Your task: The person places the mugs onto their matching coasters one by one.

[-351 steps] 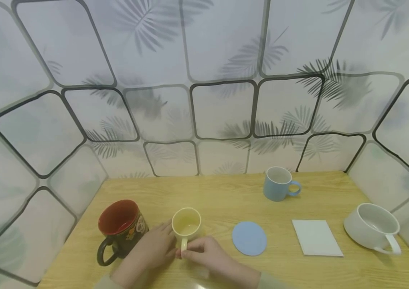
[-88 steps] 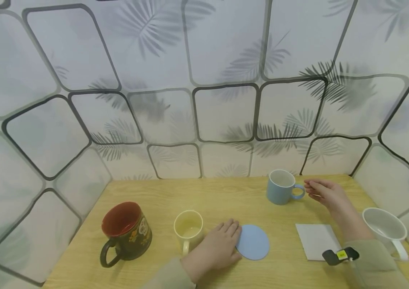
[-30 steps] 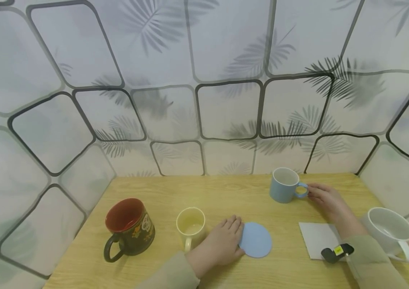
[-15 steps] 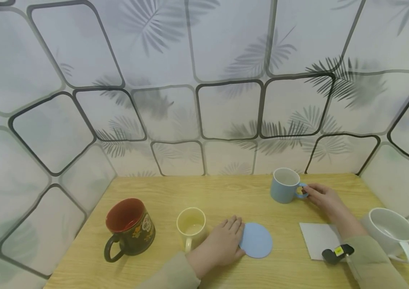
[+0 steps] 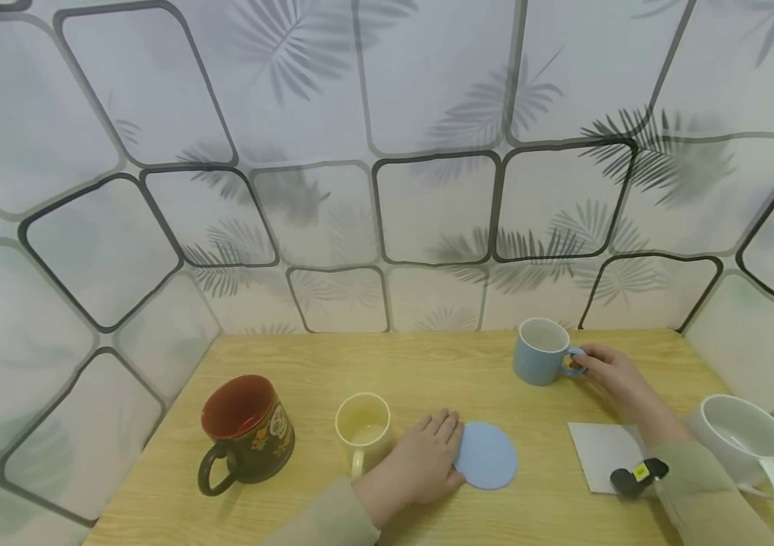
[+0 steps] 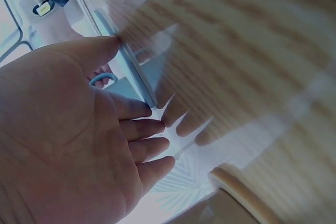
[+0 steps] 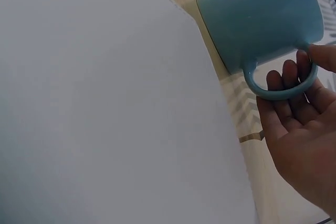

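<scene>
My right hand (image 5: 615, 381) grips the handle of a light blue mug (image 5: 536, 360) at the back right. In the right wrist view the fingers pass through the handle (image 7: 278, 95) and the thumb lies at its top. The mug stands upright on the wooden table. Palm down, my left hand (image 5: 423, 459) rests by the left edge of a round blue coaster (image 5: 489, 456), its fingers straight. Seen from the left wrist, the thumb and index fingertip meet the coaster's edge (image 6: 137, 77). Just left of that hand stands a yellow cup (image 5: 363, 423).
A dark patterned mug (image 5: 260, 447) with a red inside stands at the left. A white square sheet or pad (image 5: 592, 447) lies under my right forearm. Beside that forearm is a wide white cup (image 5: 728, 447). A patterned cloth backdrop (image 5: 428, 212) encloses the table.
Both hands were at the yellow cup; the left has since shifted right to the coaster. My right hand reached to the blue mug and its fingers have closed round the handle.
</scene>
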{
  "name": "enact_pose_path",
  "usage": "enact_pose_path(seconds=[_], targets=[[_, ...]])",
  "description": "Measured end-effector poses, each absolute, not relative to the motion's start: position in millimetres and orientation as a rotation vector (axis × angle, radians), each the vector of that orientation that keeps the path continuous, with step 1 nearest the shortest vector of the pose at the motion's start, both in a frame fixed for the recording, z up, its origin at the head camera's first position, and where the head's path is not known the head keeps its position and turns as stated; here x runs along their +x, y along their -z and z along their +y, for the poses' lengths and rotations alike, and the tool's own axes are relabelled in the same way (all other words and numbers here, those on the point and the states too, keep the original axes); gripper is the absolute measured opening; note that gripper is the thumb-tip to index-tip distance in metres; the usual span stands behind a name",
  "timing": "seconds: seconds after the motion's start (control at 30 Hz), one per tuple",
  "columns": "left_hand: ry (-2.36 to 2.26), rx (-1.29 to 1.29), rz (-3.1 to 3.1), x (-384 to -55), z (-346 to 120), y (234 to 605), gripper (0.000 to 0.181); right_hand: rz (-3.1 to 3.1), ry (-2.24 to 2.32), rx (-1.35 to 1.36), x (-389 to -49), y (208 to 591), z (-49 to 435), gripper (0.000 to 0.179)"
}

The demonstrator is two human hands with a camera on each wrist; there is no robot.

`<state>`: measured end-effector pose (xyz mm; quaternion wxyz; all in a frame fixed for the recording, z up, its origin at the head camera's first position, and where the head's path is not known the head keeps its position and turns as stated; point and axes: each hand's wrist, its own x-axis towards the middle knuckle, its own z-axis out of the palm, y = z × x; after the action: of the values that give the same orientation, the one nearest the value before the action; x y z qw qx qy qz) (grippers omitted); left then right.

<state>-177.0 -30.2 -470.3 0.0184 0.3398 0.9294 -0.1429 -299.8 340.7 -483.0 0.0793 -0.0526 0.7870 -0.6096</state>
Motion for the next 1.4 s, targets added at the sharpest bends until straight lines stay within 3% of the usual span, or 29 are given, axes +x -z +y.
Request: enact_pose_path(seconds=[1.07,1.4], targets=[[0.425,1.032,2.869,-178.2,-30.4,472.5,0.076,2.165,1.656,-0.584,-285.5,482.7,335.2,0.027],[0.43,1.042,2.867,-177.2,-31.0,472.9,0.076,2.076,1.849,-0.439,-273.5,484.8,313.9,0.027]])
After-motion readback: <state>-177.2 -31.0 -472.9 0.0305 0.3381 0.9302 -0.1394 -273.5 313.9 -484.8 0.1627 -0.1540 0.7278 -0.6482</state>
